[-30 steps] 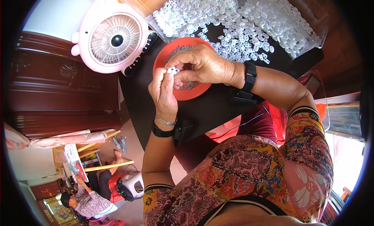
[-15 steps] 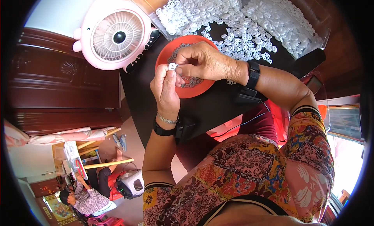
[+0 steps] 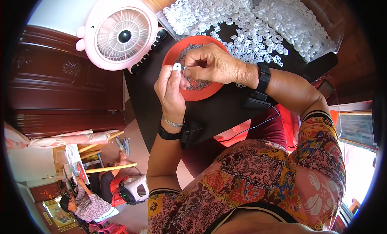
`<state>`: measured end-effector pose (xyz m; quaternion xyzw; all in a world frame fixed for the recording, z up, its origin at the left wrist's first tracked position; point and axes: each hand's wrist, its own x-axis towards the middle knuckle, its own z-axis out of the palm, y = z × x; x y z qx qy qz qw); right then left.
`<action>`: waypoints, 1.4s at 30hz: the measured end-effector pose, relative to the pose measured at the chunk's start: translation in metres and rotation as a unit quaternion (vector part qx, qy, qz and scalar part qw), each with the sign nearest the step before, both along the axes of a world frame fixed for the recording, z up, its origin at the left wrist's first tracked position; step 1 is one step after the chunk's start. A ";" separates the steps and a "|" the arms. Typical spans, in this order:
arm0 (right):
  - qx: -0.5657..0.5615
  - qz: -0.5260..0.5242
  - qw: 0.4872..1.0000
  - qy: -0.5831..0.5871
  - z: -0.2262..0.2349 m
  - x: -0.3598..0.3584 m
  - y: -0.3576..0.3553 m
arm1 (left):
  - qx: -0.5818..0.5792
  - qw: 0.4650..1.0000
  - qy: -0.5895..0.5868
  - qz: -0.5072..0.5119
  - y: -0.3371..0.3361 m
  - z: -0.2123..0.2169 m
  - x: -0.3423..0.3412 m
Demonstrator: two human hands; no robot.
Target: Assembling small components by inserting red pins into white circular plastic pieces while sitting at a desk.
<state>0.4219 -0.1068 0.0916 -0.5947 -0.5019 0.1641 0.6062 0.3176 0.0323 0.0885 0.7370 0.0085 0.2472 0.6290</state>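
Between the thumb and finger of my left hand point(image 3: 171, 87) is a small white plastic piece point(image 3: 176, 67), an oval with holes in it. My right hand point(image 3: 211, 66) is pinched close beside it, at the piece's right edge; something thin and greyish seems to show at those fingertips, too small to name. Both hands are over an orange-red bowl point(image 3: 197, 96) holding many small grey metal pieces point(image 3: 197, 84). The right hand covers part of the bowl.
Loose white plastic pieces point(image 3: 258, 42) spread over the dark table point(image 3: 217, 113) behind the bowl, beside heaped clear trays point(image 3: 294, 26). A pink fan point(image 3: 121, 36) stands at the far left. Another person point(image 3: 92, 203) sits at the lower left.
The white piece has turned slightly in my left fingers and sits a little further left. My right fingertips have drawn slightly apart from it.
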 end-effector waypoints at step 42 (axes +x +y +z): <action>0.097 -0.027 0.977 -0.187 0.001 0.003 -0.001 | -0.070 0.994 0.015 -0.085 0.003 0.006 -0.001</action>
